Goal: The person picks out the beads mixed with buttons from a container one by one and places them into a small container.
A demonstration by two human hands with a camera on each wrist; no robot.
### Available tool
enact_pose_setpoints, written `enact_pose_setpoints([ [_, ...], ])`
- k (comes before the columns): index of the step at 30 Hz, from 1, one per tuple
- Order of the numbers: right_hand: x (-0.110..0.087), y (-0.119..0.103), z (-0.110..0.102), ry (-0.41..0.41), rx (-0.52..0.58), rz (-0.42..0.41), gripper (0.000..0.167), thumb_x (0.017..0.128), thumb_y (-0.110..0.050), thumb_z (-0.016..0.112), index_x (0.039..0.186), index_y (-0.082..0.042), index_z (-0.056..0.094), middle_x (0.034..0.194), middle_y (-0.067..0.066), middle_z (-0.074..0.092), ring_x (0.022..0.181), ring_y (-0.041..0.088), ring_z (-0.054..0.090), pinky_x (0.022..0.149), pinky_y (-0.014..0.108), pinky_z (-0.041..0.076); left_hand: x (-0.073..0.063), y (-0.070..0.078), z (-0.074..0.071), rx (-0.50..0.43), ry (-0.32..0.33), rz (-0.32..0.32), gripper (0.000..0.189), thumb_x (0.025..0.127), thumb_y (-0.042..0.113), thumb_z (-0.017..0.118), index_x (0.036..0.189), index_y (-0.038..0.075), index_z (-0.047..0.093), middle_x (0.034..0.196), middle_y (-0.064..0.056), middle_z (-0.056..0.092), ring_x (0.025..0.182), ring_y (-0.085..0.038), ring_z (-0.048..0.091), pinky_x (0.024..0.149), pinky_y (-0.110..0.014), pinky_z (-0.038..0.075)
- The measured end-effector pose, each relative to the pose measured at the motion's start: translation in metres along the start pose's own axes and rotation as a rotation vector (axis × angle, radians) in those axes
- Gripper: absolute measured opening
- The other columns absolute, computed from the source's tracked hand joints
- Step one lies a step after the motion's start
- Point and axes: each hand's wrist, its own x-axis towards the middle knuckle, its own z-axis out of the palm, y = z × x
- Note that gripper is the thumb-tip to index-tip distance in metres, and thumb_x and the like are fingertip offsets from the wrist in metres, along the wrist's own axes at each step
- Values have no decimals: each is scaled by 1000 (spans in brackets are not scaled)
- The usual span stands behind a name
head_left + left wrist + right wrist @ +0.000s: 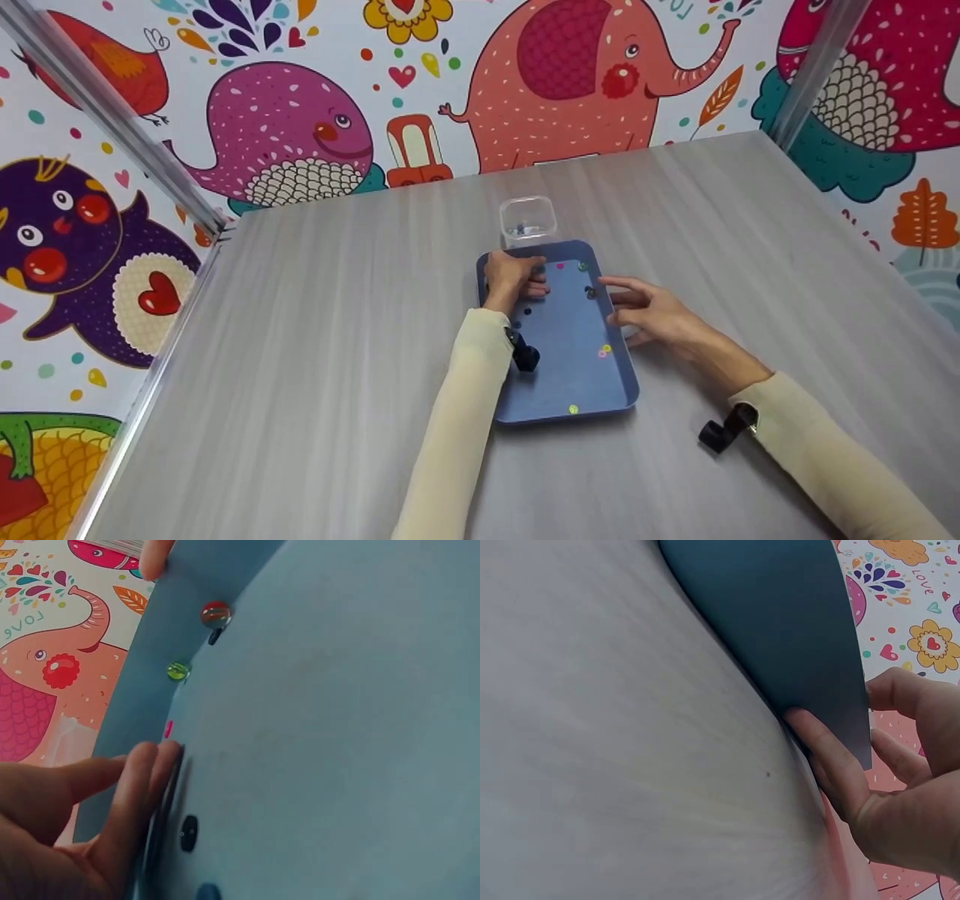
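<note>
My left hand (pixel 512 277) reaches inside the blue tray (pixel 570 330) near its far left corner. In the left wrist view, its fingers (pixel 139 780) lie fairly straight, low beside the far wall, and a thin dark edge shows along them. A dark bead (pixel 189 832) and a blue one (pixel 209 892) are close by. Farther along are a pink piece (pixel 168 729), a green marble (pixel 178 672) and a red-striped marble (pixel 216 614). My right hand (pixel 652 311) touches the tray's right wall from outside, fingers spread, none curled around it.
A clear plastic box (pixel 528 217) with a few small pieces stands just beyond the tray. Small pink and yellow pieces (pixel 604 351) lie by the tray's right side, and a yellow-green one (pixel 573 409) at its near wall. Printed walls border the grey table (pixel 322 337).
</note>
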Motion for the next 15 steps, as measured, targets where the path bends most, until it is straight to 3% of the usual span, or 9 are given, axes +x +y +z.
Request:
enact_pose_setpoints([
  [5,1,1,0,-13,18,-5,66,94,-9,63,155,-20,38,150,25,44,109,19,63,78,38,65,1,-1,3,-73,2,-10,22,83,-1,76,97,-15,66,86,-32,73,40,-20,62,39,-32,57],
  [15,0,1,0,-8,4,1,66,94,-9,62,155,-20,38,151,26,43,109,21,62,81,41,65,-1,0,2,-58,-8,-36,14,85,-4,70,94,-15,70,91,-30,73,45,-20,65,41,-29,58],
])
